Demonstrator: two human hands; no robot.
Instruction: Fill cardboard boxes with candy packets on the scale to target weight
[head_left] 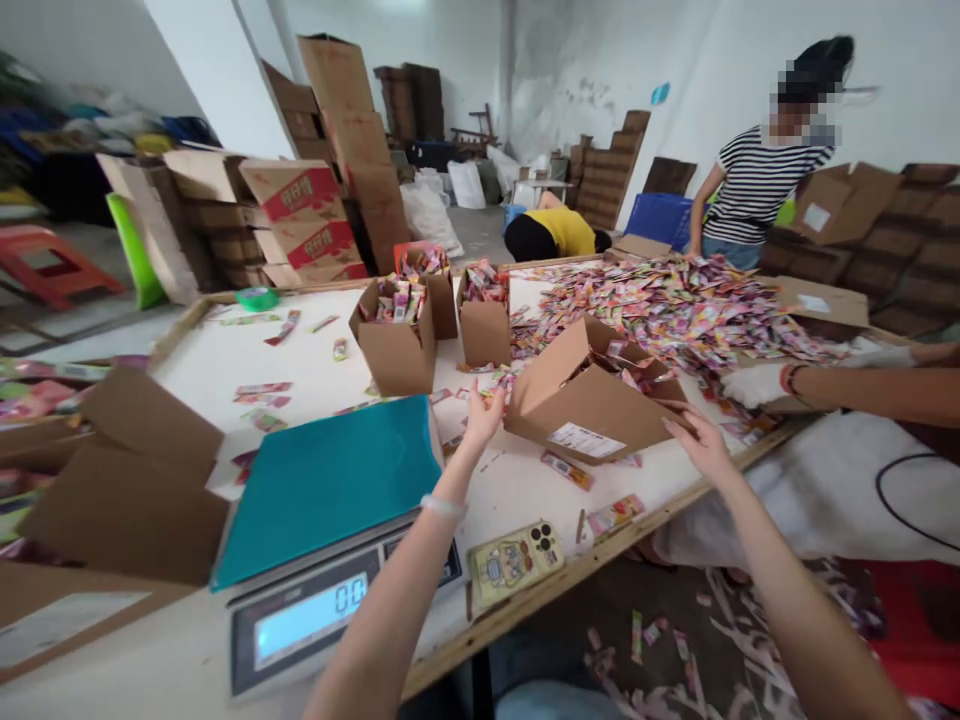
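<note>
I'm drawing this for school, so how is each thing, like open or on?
Scale, on, showing zeros
Phone, face down
Middle box, open, packets inside
Three upright boxes, open, filled
Corner box, open, packets inside
Packets, heaped and scattered
Tape, lying flat
Left hand, open
Right hand, touching middle box
Stool, upright

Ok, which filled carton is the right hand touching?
The cardboard carton between left hand and right hand; the three cartons beyond and another left of the digital scale stand apart.

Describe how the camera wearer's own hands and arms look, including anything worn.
The left hand is ungloved, with a narrow whitish band around its wrist. The right hand is ungloved too, with no band visible. No sleeves show along either forearm.
</note>
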